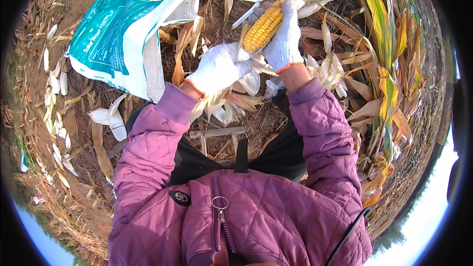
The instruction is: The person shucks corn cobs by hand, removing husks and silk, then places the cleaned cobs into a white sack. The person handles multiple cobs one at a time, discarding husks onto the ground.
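My right hand (285,37), in a white knit glove with an orange cuff edge, grips a yellow corn ear (263,27) whose kernels are bare. The ear slants, its lower end towards my left hand (223,67), which wears a matching glove and is closed on pale corn husk (244,54) at that end. Most of the left fingers are hidden by the glove's back. More loose husks (218,105) hang or lie below both hands. Left of them, a white and teal woven sack (111,40) lies with its mouth facing the hands.
Dry corn stalks and yellow-green leaves (388,77) are heaped on the right. Pale husks or ears (55,81) lie in a row at the far left. A wooden frame (218,132) is on the ground between my legs. Straw and husks litter the soil.
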Motion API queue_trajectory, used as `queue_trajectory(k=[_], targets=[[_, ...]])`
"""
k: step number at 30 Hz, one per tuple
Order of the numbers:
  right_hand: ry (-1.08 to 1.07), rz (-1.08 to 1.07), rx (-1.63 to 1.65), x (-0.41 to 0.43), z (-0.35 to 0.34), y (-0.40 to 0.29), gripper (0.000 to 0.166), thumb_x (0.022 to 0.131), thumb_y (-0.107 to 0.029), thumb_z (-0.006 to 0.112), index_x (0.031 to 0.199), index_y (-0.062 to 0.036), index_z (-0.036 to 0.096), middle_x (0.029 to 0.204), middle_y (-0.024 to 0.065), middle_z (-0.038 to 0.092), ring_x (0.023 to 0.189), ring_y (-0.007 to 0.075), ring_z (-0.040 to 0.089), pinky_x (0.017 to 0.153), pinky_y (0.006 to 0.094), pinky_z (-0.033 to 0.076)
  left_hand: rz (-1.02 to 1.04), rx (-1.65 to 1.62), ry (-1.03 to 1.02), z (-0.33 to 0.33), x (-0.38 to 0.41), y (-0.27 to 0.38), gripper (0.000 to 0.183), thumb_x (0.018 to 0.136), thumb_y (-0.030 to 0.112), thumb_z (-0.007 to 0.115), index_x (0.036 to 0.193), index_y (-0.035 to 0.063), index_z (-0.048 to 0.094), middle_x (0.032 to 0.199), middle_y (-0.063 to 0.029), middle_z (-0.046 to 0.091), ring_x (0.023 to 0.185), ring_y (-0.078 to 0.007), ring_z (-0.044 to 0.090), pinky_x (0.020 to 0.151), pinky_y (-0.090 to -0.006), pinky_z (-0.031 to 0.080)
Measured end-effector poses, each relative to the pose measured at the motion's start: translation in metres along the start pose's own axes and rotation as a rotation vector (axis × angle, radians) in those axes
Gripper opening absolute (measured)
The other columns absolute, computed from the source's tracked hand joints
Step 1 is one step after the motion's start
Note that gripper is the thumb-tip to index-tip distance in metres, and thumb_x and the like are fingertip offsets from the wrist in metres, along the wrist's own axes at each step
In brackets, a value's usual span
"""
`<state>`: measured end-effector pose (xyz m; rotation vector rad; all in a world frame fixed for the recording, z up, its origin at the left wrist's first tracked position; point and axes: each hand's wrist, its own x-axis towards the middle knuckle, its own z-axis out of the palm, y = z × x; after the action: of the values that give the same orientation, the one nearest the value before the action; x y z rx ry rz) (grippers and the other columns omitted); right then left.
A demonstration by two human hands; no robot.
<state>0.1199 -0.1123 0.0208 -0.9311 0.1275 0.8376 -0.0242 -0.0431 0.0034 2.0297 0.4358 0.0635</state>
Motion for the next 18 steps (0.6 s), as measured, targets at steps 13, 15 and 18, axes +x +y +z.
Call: queue_trajectory(k=[13, 15, 18], targets=[[-0.264, 0.383, -0.24, -0.007, -0.013, -0.01, 0.039, 0.089, -0.04, 0.058, 0.102, -0.0034, 0.055, 0.093, 0.0143, 0.062, 0.081, 0.0261, 0.064, 0.075, 0.0426, 0.056, 0.178, 0.544, -0.22, 0.013, -0.004, -0.023, 0.027, 0.081, 0.031, 0.054, 0.09, 0.0069, 0.062, 0.068, -0.0159, 0.061, 0.067, -0.0346, 0.062, 0.062, -0.0454, 0.05], [-0.289, 0.32, -0.38, -0.009, -0.016, 0.001, 0.034, 0.089, -0.035, 0.059, 0.102, -0.0038, 0.054, 0.096, 0.0165, 0.061, 0.083, 0.031, 0.064, 0.074, 0.0465, 0.056, 0.244, 0.543, -0.254, 0.016, -0.008, -0.028, 0.028, 0.082, 0.032, 0.054, 0.093, 0.0075, 0.062, 0.071, -0.0159, 0.062, 0.068, -0.0351, 0.062, 0.062, -0.0461, 0.049], [-0.271, 0.358, -0.12, -0.007, -0.013, -0.004, 0.034, 0.09, -0.027, 0.054, 0.108, 0.0013, 0.049, 0.11, 0.0265, 0.057, 0.099, 0.0409, 0.06, 0.089, 0.0534, 0.05, 0.182, 0.603, -0.259, 0.016, -0.008, -0.027, 0.028, 0.081, 0.033, 0.055, 0.095, 0.0093, 0.062, 0.074, -0.015, 0.063, 0.07, -0.0355, 0.063, 0.062, -0.0466, 0.049]])
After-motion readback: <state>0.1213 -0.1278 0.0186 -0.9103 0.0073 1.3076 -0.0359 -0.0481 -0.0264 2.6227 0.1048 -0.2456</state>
